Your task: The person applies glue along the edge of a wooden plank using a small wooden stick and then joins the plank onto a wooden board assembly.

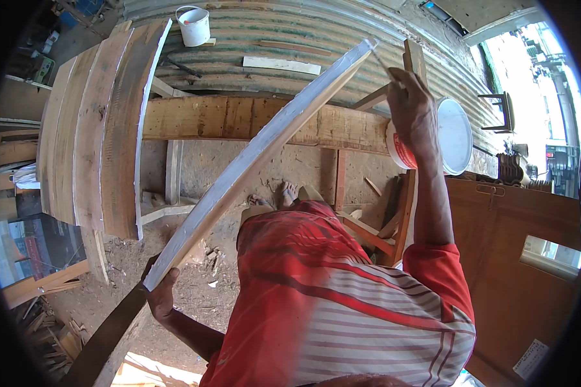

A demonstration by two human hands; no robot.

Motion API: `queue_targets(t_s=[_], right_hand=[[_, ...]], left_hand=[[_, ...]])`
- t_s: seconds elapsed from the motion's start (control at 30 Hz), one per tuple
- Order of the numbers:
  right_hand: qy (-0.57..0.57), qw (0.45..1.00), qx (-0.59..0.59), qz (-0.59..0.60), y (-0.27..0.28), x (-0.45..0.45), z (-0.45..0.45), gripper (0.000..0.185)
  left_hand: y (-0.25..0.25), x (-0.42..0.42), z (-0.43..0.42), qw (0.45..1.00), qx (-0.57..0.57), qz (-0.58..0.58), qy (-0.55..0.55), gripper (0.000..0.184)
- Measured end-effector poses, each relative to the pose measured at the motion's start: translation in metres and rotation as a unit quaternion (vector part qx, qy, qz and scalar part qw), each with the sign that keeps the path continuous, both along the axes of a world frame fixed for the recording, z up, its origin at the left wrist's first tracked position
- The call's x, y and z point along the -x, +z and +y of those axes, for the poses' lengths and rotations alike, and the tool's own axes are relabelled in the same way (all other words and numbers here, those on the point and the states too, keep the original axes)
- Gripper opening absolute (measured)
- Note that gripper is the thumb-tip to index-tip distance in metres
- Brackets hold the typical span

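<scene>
Long board [253, 155] is propped diagonally across the bench beam [206, 119], nr end in L hand [163, 290], thumb on one side, fingers mostly hidden. White coat runs approx. the full length of its upward edge, so that edge looks abt done; side face is bare wood, opp. edge can't be seen. R hand [411, 106] pinches a thin tool [379, 61], poss. a brush, tip by the far end. Big bucket [455, 138] behind R wrist; boards w/ white edges [90, 135] off to L.
</scene>
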State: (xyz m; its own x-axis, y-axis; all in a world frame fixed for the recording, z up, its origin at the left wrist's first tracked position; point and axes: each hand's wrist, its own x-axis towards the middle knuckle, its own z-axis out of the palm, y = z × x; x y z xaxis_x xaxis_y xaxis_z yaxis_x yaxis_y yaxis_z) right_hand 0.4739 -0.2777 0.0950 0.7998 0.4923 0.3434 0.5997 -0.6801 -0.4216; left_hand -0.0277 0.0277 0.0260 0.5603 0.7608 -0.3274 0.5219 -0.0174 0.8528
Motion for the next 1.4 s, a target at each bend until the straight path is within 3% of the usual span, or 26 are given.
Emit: queue_targets(t_s=[0.17, 0.37, 0.5, 0.6, 0.7, 0.8, 0.87, 0.9, 1.0, 1.07, 1.13, 1.17, 1.2, 1.23, 1.27, 1.4], right_hand=[[-0.009, 0.998, -0.032, -0.054, -0.035, -0.051, -0.008, 0.023], [-0.068, 0.992, 0.102, -0.031, -0.003, -0.014, -0.014, 0.022], [-0.048, 0.996, 0.021, -0.076, -0.010, -0.021, -0.009, 0.023], [-0.020, 0.994, 0.067, -0.081, -0.024, -0.025, -0.010, 0.024], [-0.119, 0.986, 0.087, -0.073, -0.031, -0.044, -0.016, 0.026], [-0.062, 0.993, 0.037, -0.088, -0.036, -0.046, -0.012, 0.026], [-0.026, 0.996, 0.035, -0.083, -0.018, -0.023, -0.006, 0.025], [-0.065, 0.994, 0.054, -0.064, -0.008, -0.016, -0.018, 0.028], [-0.084, 0.986, 0.125, -0.065, 0.016, -0.021, -0.074, 0.044], [-0.121, 0.986, 0.087, 0.080, 0.030, -0.042, -0.145, 0.040], [-0.111, 0.972, 0.159, 0.135, 0.049, -0.041, -0.176, 0.028], [-0.062, 0.944, 0.311, 0.089, 0.042, -0.069, -0.220, 0.026], [-0.016, 0.968, 0.248, 0.031, 0.008, -0.090, -0.265, 0.024], [-0.148, 0.954, 0.203, 0.165, 0.006, -0.081, -0.246, 0.024], [-0.090, 0.938, 0.221, 0.252, -0.022, -0.123, -0.288, 0.023], [-0.072, 0.925, 0.278, 0.248, -0.043, -0.121, -0.265, 0.023]], left_hand=[[0.000, -0.002, -0.001, 1.000, -0.006, -0.015, -0.011, 0.036], [0.000, -0.002, -0.002, 0.999, 0.010, -0.045, -0.021, 0.039], [0.001, 0.004, -0.001, 0.999, 0.035, -0.005, -0.012, 0.043], [0.002, -0.001, -0.001, 0.999, 0.027, -0.023, -0.015, 0.043], [0.000, 0.000, -0.001, 0.999, 0.034, -0.032, -0.009, 0.044], [-0.001, 0.004, 0.002, 1.000, 0.024, -0.011, -0.017, 0.043], [-0.005, 0.005, 0.001, 1.000, 0.001, -0.027, -0.016, 0.043], [-0.007, 0.002, 0.001, 0.999, -0.007, -0.037, -0.016, 0.043], [-0.005, 0.003, 0.000, 0.997, 0.065, -0.025, -0.028, 0.038], [-0.012, 0.022, 0.003, 0.992, 0.117, -0.034, 0.022, 0.037], [-0.003, 0.010, -0.002, 0.980, 0.168, -0.095, 0.041, 0.039], [0.006, -0.003, -0.002, 0.973, 0.187, -0.132, 0.026, 0.041], [0.008, -0.006, -0.001, 0.966, 0.211, -0.146, 0.034, 0.043], [0.006, -0.004, 0.000, 0.957, 0.238, -0.161, 0.037, 0.044], [0.004, -0.002, 0.001, 0.963, 0.217, -0.156, 0.030, 0.044], [0.005, -0.004, 0.001, 0.971, 0.180, -0.157, -0.007, 0.043]])
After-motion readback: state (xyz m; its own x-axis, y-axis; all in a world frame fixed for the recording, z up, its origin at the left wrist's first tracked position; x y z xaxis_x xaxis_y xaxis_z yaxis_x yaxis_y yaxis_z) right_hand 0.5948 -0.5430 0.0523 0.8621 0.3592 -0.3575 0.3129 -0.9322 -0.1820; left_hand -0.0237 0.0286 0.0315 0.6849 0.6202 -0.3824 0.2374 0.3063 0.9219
